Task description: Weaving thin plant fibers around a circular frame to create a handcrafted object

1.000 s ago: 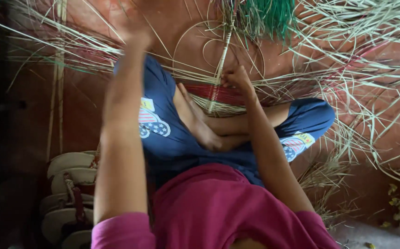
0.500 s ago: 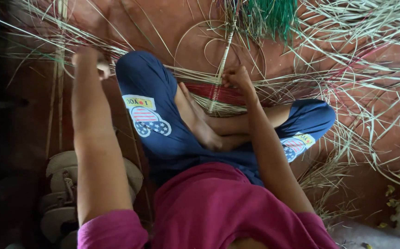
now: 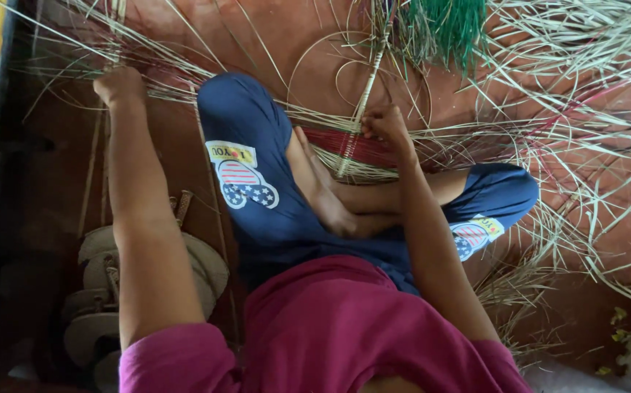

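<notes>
While the person sits cross-legged on the reddish floor (image 3: 257,29), the left hand (image 3: 120,85) is stretched out to the far left with the arm nearly straight, its fingers curled shut around a few pale straw strands (image 3: 75,44) that run up and away from the fist. The strands pass through the grip and fan outward across the floor above and to both sides of that hand. The right hand (image 3: 386,125) rests near the middle of the view, fingers bunched together and pinching at the woven piece (image 3: 352,149), a flat, partly finished work of pale and red straw that lies directly under and just left of the fingertips. A thicker bundled rib (image 3: 368,80) of straw rises from the woven piece, passing beside the right hand toward the top of the view. The woven piece sits on the floor just in front of the person's bare foot (image 3: 326,196), touching or nearly touching it; which cannot be told. Beyond the right hand, a tuft of green straw (image 3: 442,29) lies at the top edge. A loose heap of pale straw (image 3: 584,109) spreads over the right side. The person wears dark blue trousers (image 3: 257,145) and a magenta top (image 3: 330,327). Pale sandals (image 3: 97,291) lie under the left forearm.
</notes>
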